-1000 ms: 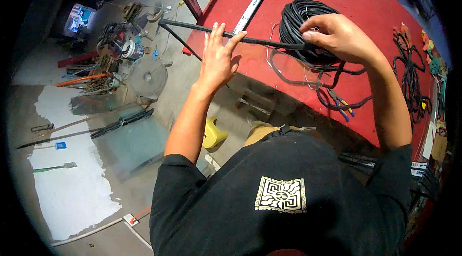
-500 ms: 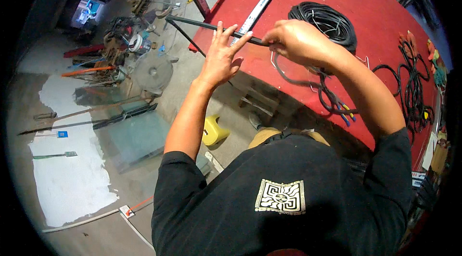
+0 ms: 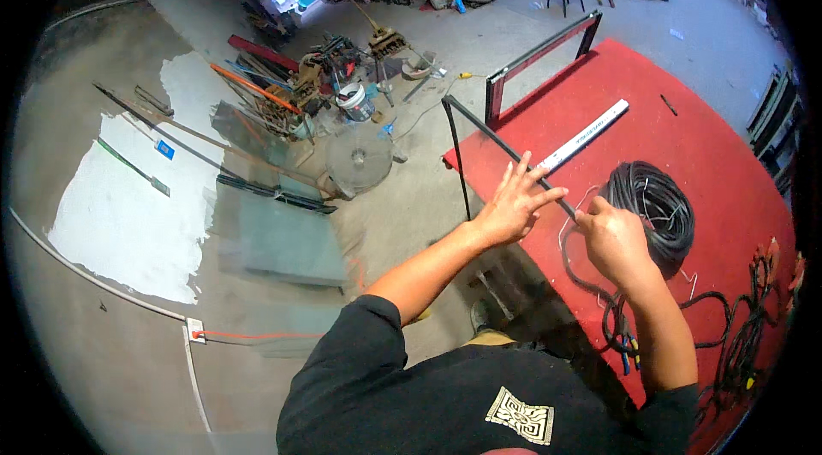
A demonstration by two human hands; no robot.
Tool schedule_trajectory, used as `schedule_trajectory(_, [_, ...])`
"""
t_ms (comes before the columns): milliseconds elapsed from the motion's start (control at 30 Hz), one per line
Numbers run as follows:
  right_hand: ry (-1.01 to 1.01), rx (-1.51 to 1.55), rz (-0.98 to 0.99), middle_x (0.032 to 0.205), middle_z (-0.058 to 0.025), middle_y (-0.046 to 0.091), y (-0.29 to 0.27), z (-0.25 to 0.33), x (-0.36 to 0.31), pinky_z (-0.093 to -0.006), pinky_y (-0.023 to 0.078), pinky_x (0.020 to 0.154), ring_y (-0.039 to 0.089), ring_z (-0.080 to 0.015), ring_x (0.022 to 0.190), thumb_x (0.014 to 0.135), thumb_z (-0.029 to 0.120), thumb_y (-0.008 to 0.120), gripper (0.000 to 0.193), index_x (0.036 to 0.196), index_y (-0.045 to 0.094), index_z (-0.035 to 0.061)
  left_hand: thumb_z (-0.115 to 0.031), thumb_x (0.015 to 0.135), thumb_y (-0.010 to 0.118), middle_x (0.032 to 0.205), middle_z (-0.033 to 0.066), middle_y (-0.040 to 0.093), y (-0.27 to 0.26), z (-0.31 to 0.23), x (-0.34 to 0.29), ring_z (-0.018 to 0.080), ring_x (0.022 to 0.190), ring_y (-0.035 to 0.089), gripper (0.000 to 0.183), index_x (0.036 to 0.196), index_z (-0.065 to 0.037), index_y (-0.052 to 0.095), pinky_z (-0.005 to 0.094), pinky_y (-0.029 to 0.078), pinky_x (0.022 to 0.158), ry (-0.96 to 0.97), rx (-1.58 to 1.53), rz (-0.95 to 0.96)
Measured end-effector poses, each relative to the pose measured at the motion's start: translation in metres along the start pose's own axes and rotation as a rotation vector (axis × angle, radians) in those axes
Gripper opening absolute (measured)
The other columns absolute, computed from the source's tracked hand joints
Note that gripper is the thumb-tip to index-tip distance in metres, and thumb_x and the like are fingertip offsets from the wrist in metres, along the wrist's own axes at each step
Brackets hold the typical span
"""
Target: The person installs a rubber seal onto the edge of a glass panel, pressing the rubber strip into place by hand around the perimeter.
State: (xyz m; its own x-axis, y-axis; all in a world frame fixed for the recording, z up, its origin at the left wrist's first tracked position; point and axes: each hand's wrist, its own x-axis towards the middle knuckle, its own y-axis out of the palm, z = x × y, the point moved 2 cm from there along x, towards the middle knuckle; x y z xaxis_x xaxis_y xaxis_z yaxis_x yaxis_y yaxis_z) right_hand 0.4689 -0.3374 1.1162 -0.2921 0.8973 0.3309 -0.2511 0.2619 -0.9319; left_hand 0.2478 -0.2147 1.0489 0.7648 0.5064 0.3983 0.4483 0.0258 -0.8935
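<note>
A long, thin black strip point(image 3: 484, 130) runs from its far-left corner toward my hands, over the edge of the red table. From that same corner a second black length point(image 3: 459, 166) drops toward me; between them there may be a clear pane, but I cannot be sure. My left hand point(image 3: 514, 208) lies across the strip with its fingers spread. At the strip's near end my right hand point(image 3: 610, 241) is closed on it, fingertips pinched together. Beside that hand a loose black length point(image 3: 572, 271) curves down across the tabletop. A black coil point(image 3: 651, 207) of similar material lies just beyond.
On the red table point(image 3: 685, 125) are a white ruler-like bar point(image 3: 586, 135), tangled black cord point(image 3: 741, 331) and blue-and-yellow handles point(image 3: 631, 354). A dark rectangular frame point(image 3: 544, 61) stands at its far-left edge. Glass sheets point(image 3: 287, 237), a round fan guard point(image 3: 359, 161) and a bucket point(image 3: 354, 101) occupy the left floor.
My view has swung up and to the left, showing more of the far room. My right hand keeps its pinch at the strip's end; my left remains spread on it.
</note>
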Motion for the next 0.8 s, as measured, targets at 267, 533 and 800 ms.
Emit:
schedule_trajectory(267, [0.035,-0.027,0.004,0.092,-0.0157,0.069,0.002,-0.006,-0.008,-0.0485,0.061,0.067,0.076,-0.0363,0.077,0.093,0.011,0.069,0.017,0.104,0.082,0.0099,-0.009,0.087,0.083,0.169,0.0246,0.046,0.024,-0.061,-0.002,0.0474,0.164,0.035,0.086,0.165,-0.004,0.048,0.063,0.028,0.135,0.071,-0.032,-0.047])
schedule_trajectory(533, [0.249,0.32,0.032,0.106,-0.0247,0.078,-0.043,-0.054,-0.032,-0.0541,0.058,0.088,0.074,-0.0459,0.101,0.1,0.022,0.073,0.023,0.115,0.082,0.0062,-0.004,0.082,0.082,0.163,0.0268,0.048,0.006,-0.058,-0.002,0.0486,0.155,0.045,0.09,0.166,-0.013,0.051,0.0648,0.033,0.131,0.054,0.029,-0.029])
schedule_trajectory(800, [0.252,0.312,-0.028,0.102,-0.0137,0.077,-0.03,-0.052,-0.062,-0.0461,0.06,0.085,0.075,-0.0364,0.098,0.095,0.015,0.079,0.016,0.108,0.085,0.0083,-0.001,0.081,0.083,0.16,0.0291,0.05,0.012,-0.063,0.007,0.0522,0.156,0.044,0.085,0.16,-0.023,0.061,0.0641,0.04,0.128,0.086,-0.042,-0.017])
